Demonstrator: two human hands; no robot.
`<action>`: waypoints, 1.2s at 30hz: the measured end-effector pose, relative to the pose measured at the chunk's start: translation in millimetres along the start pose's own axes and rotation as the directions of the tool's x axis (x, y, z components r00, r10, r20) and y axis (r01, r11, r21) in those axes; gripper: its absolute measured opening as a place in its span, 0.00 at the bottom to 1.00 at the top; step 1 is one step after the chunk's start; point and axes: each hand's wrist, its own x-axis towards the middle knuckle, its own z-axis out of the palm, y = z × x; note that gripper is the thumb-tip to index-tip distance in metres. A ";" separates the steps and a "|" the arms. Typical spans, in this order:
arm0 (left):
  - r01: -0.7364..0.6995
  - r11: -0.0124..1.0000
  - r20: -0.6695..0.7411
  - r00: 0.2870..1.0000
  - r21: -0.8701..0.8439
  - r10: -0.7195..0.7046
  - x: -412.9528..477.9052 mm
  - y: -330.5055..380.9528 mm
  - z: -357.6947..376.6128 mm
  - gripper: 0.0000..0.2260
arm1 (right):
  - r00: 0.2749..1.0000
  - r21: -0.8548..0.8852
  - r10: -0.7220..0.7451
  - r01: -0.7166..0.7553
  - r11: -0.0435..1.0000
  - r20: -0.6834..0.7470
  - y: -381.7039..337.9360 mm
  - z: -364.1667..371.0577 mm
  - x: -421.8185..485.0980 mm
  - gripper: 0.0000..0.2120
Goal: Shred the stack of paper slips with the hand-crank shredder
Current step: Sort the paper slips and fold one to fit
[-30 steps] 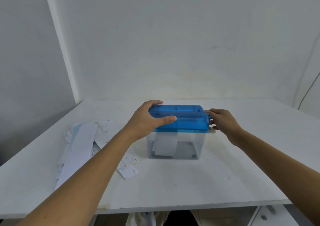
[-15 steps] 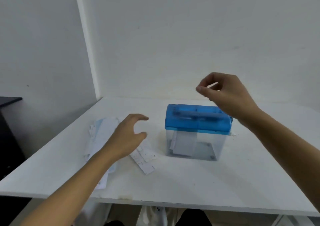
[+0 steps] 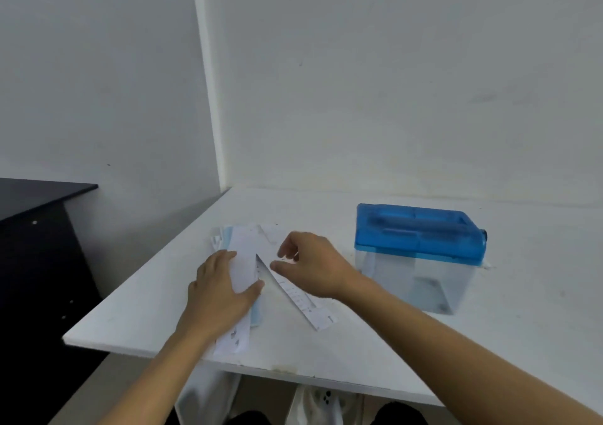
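Note:
A loose stack of white paper slips (image 3: 244, 261) lies on the left part of the white table (image 3: 359, 343). My left hand (image 3: 222, 286) rests flat on the stack, fingers straight, thumb spread to the right. My right hand (image 3: 313, 264) hovers just right of it with loosely curled fingers and holds nothing. One long slip (image 3: 300, 297) juts out diagonally toward the table front. The hand-crank shredder (image 3: 419, 255), with a blue lid on a clear bin, stands at the right with paper inside.
A black cabinet (image 3: 36, 245) stands left of the table. White walls meet in a corner behind the table. Under the table's front edge there are white bags (image 3: 208, 395).
Both hands left the shredder and moved left to the paper stack. My left hand came down onto the slips, my right hand dropped beside it. The view swung left.

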 end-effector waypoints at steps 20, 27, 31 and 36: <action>0.120 0.885 -0.134 0.971 -0.449 -0.200 1.5 -14.5 -7.6 0.25 | 0.919 0.188 0.293 -0.249 0.950 -0.262 47.9 56.1 7.8 0.08; 0.085 0.795 -0.174 0.956 -0.601 -0.235 -2.5 -13.1 -12.2 0.19 | 0.887 0.446 0.358 -0.205 0.871 -0.292 50.0 51.2 8.4 0.07; 0.029 0.790 -0.262 0.936 -0.612 -0.237 -3.9 -12.0 -15.7 0.19 | 0.880 0.609 0.407 -0.187 0.771 -0.245 52.6 50.4 9.8 0.08; -0.077 0.856 -0.314 0.944 -0.512 -0.103 1.7 4.2 -25.3 0.10 | 0.885 0.654 0.424 -0.205 0.728 -0.193 53.0 43.6 10.6 0.06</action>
